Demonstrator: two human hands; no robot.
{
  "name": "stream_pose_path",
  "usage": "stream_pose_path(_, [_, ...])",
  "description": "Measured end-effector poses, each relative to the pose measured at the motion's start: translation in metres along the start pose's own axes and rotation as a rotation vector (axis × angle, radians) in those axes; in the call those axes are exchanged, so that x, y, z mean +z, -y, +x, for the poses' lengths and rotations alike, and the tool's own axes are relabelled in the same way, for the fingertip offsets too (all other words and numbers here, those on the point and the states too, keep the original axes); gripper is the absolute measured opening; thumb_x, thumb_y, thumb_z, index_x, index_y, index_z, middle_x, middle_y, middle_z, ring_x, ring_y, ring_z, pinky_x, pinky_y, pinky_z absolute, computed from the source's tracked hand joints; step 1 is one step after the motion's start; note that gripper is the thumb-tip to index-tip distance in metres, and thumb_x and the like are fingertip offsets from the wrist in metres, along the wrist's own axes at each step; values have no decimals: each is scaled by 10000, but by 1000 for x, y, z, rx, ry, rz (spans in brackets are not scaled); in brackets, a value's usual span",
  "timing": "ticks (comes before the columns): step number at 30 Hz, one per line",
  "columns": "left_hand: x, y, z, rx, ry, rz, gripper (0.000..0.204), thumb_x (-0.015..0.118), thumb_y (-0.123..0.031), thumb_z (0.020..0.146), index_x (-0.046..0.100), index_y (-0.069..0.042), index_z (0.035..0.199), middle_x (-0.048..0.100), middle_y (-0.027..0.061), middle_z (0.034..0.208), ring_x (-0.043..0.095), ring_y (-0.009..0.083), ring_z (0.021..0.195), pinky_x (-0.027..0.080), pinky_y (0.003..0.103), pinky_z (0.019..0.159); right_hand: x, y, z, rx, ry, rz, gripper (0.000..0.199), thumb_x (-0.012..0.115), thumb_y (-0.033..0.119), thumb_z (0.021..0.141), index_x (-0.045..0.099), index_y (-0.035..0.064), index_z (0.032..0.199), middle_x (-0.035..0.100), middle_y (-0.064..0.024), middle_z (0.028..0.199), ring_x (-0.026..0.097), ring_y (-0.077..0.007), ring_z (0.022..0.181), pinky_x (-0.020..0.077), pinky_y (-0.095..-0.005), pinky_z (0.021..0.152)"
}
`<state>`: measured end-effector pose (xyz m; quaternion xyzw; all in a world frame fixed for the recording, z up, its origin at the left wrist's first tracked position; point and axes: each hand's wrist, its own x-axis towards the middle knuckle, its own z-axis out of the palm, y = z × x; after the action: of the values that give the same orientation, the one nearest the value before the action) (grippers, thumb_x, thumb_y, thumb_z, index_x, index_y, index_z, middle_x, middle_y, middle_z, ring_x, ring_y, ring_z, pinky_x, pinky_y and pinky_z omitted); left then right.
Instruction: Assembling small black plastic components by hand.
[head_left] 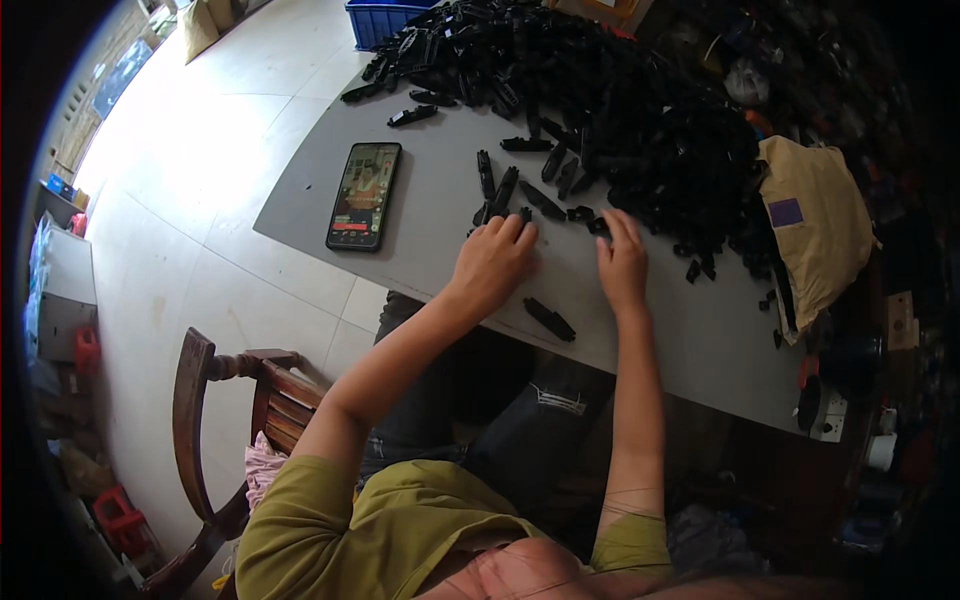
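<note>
My left hand [494, 262] is bent over the grey table, its fingers curled down on a slim black plastic part [526, 214]; the palm side is hidden. My right hand [623, 264] reaches in beside it, fingers stretched and thumb apart, with a small black piece [597, 225] at its fingertips. Just beyond the left hand, several loose black parts lie scattered, among them an elongated part [543, 201]. One more black part [549, 319] rests alone near the table's front edge, between my forearms.
A big heap of black plastic parts [640, 130] covers the table's far side. At the left lies a phone [363, 197] with a lit screen. A beige bag [818, 235] sits at the right edge, a blue crate [385, 25] at the back. A wooden chair [192, 430] stands at lower left.
</note>
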<state>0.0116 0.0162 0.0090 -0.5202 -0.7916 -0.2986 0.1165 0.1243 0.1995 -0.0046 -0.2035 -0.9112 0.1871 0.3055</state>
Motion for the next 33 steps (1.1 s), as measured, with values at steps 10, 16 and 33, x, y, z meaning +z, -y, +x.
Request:
stream_pose_path(10, [8,1,-21,172,132,-217,321,640,-60,736,565,-48,1048,574,81,925,539,274,906,453,373,804,-21,18,-25,639,12,671,167,517,91,949,627,67,1073,604,-36,990,619,-123,772,482,-254,624])
stream_pose_path(16, [5,1,-17,34,130,-467,304,694,-18,715,618,-45,1008,590,109,933,549,316,895,460,381,800,-25,18,-51,388,214,741,331,543,98,948,557,34,1273,519,16,858,480,-57,656,374,-186,553])
stream_pose_path(33, [11,17,-7,98,217,-608,244,730,-42,669,671,-17,904,631,122,924,578,307,890,478,385,796,-29,26,-39,-105,321,197,333,757,73,688,724,99,1018,563,-49,879,522,-221,853,449,-330,763])
